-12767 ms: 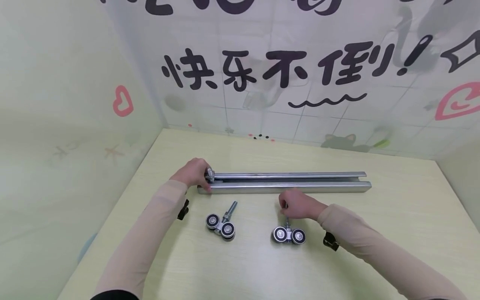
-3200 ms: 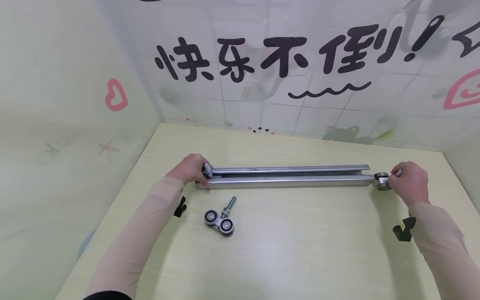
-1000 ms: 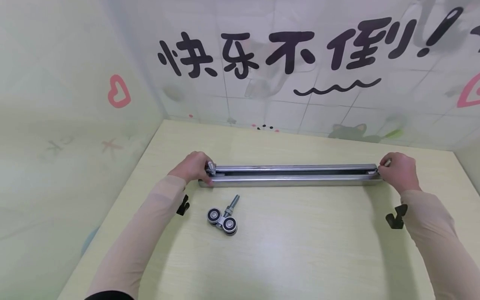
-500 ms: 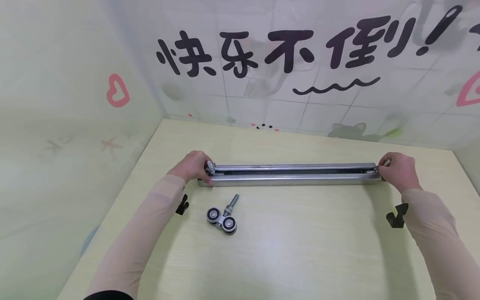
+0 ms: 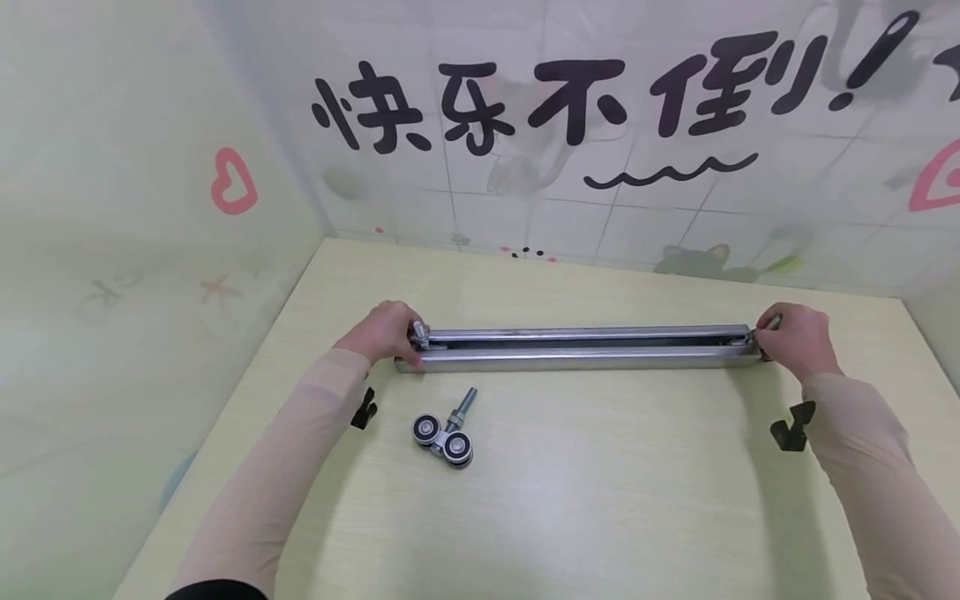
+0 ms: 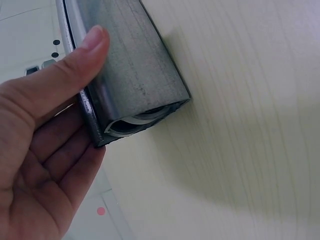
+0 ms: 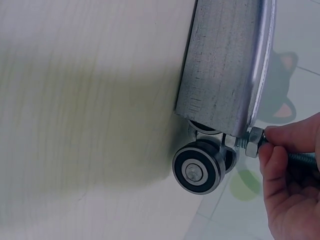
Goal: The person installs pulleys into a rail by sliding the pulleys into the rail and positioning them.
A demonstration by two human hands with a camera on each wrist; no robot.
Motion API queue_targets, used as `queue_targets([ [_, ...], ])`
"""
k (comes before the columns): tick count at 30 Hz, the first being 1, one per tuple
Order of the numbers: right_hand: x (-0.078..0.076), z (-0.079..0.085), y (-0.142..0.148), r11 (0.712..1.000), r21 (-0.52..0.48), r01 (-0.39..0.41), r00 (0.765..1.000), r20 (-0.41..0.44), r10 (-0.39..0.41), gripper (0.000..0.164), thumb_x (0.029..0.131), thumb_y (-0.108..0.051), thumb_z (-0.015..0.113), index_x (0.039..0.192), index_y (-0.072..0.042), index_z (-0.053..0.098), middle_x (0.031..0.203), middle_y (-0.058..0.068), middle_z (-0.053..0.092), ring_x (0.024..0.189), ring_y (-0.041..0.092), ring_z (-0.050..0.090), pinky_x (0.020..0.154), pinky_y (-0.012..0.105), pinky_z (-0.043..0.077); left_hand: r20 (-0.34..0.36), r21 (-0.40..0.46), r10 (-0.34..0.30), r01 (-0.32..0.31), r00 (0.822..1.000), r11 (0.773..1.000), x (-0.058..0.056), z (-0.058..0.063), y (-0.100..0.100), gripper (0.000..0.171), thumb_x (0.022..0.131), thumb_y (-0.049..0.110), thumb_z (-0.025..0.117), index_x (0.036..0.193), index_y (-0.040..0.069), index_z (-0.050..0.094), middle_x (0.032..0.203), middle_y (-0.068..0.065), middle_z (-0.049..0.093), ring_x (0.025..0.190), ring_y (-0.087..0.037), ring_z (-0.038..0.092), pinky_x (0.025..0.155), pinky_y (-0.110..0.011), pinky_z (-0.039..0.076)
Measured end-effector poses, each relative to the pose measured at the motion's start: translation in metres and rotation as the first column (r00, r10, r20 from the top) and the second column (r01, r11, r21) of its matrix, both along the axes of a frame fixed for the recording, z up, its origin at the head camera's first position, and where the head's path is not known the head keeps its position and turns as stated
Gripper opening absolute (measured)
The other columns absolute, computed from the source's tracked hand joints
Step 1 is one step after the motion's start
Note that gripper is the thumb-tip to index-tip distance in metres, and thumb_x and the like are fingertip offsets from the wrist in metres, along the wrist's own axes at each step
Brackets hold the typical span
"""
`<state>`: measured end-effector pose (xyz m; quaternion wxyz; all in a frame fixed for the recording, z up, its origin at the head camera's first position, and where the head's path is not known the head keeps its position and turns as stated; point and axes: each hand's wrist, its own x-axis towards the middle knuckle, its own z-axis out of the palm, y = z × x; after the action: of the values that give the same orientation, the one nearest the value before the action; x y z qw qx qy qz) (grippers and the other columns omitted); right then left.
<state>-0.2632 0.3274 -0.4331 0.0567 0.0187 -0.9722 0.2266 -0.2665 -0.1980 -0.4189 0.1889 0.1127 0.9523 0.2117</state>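
My left hand (image 5: 381, 332) grips the left end of a long metal channel rail (image 5: 592, 358), thumb on its near side wall in the left wrist view. A bolt (image 5: 421, 332) stands up from the slot beside those fingers. At the rail's right end, my right hand (image 5: 802, 335) pinches the threaded bolt of a roller trolley (image 7: 196, 170). In the right wrist view, one end of that trolley is tucked inside the channel while a wheel at the other end sits outside the opening. A second roller trolley (image 5: 442, 437) lies on the table in front of the rail, its bolt slanting away.
The pale wood table (image 5: 585, 500) meets a printed wall sheet (image 5: 540, 212) behind the rail. Another sheet (image 5: 150, 292) hangs along the left side. Black camera mounts (image 5: 364, 410) sit at both wrists.
My right hand has carried one trolley from the tabletop to the rail's right end and fed its front part into the channel. My left hand has kept its grip on the rail.
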Motion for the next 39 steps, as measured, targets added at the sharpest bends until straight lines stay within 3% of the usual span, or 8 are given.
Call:
queue_targets([
  [18,-0.002,0.001,-0.005,0.998,-0.06,-0.026,0.997,0.065,0.03,0.015,0.073,-0.003,0.055,0.077,0.01,0.059,0.057,0.015,0.063,0.046,0.016,0.052,0.046,0.032,0.044,0.002,-0.006,0.002,-0.002,1.0,1.0,-0.002,-0.002,0.0,0.052,0.053,0.012,0.082,0.1,-0.001,0.065,0.09,-0.014,0.069,0.073,-0.019,0.057,0.075,-0.037,0.052],
  [29,-0.005,-0.001,-0.013,0.997,-0.019,-0.07,0.996,0.058,0.071,0.013,0.072,-0.002,0.054,0.075,0.009,0.06,0.06,0.019,0.063,0.049,0.016,0.05,0.048,0.033,0.042,-0.015,0.001,-0.018,0.018,1.0,1.0,-0.002,-0.001,-0.001,0.046,0.053,0.013,0.082,0.095,0.0,0.067,0.087,-0.013,0.069,0.072,-0.019,0.057,0.076,-0.038,0.052],
  [39,-0.003,0.002,-0.018,0.995,-0.042,-0.091,0.992,0.08,0.094,0.013,0.071,-0.001,0.053,0.074,0.009,0.059,0.058,0.016,0.063,0.047,0.016,0.051,0.044,0.032,0.044,0.017,0.005,0.007,-0.007,1.0,1.0,0.0,0.001,0.001,0.048,0.054,0.012,0.081,0.097,-0.001,0.066,0.089,-0.014,0.069,0.073,-0.019,0.058,0.076,-0.037,0.052],
])
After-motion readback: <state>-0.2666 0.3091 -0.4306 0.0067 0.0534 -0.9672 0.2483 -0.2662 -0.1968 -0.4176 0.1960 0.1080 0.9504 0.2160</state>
